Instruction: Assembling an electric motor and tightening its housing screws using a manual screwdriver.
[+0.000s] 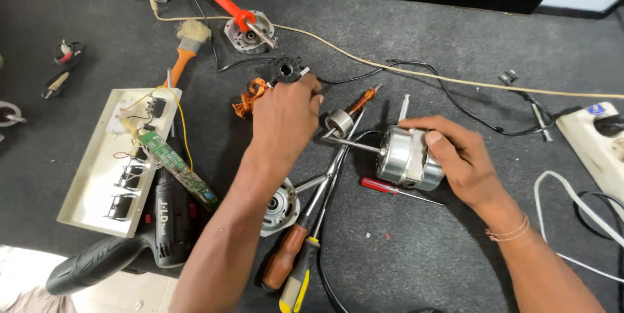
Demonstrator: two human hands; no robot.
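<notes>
I see even, fairly bright light from overhead on the dark counter (403,248), with only soft, short shadows under my forearms. The silver motor (406,157) shows mild glare. The centre is sharp; the edges bend slightly, and the pale bottom-left corner is washed out.

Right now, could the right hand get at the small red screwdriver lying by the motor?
Probably yes. The right hand rests on the silver motor, and the red screwdriver lies uncovered on the mat just beside it, nothing between.
</notes>
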